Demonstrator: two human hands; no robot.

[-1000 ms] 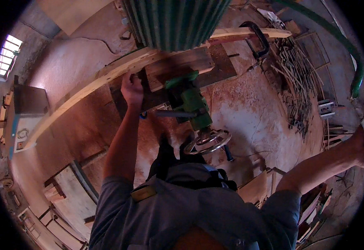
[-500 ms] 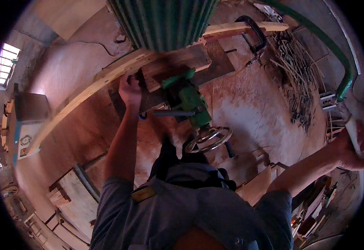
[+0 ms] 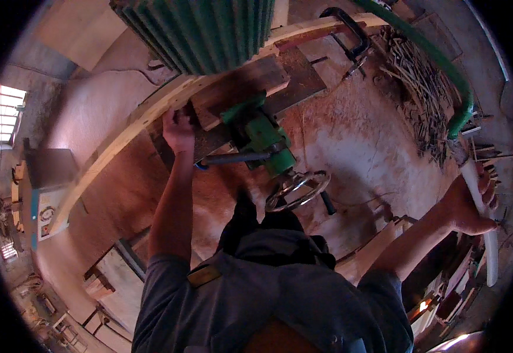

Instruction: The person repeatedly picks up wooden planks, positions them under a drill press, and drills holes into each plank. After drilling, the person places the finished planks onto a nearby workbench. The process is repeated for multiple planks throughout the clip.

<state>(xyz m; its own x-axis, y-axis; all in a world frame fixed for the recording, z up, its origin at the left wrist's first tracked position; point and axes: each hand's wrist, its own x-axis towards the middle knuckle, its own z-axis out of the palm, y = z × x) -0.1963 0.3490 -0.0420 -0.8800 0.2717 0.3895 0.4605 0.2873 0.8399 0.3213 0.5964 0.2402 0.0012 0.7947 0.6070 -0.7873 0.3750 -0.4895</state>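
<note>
My left hand has its fingers bent against the long pale wooden strip, just left of a brown wooden block. The block lies along the strip on a dark flat board. Under a ribbed green motor housing stands the green machine body, which has a shiny handwheel and a grey bar. Out at the right, my right hand is closed round the pale grip of a lever, whose bent green arm runs up past the housing.
A dark C-clamp grips the strip's right end. Thin offcuts lie heaped on the dusty floor. A grey box with a dial stands at the left. Boards lean near my right elbow, and panels lie at the lower left.
The lever in my right hand has swung down and inward, its green arm coming lower with it. My left hand stays at the strip. The whole view has shifted slightly.
</note>
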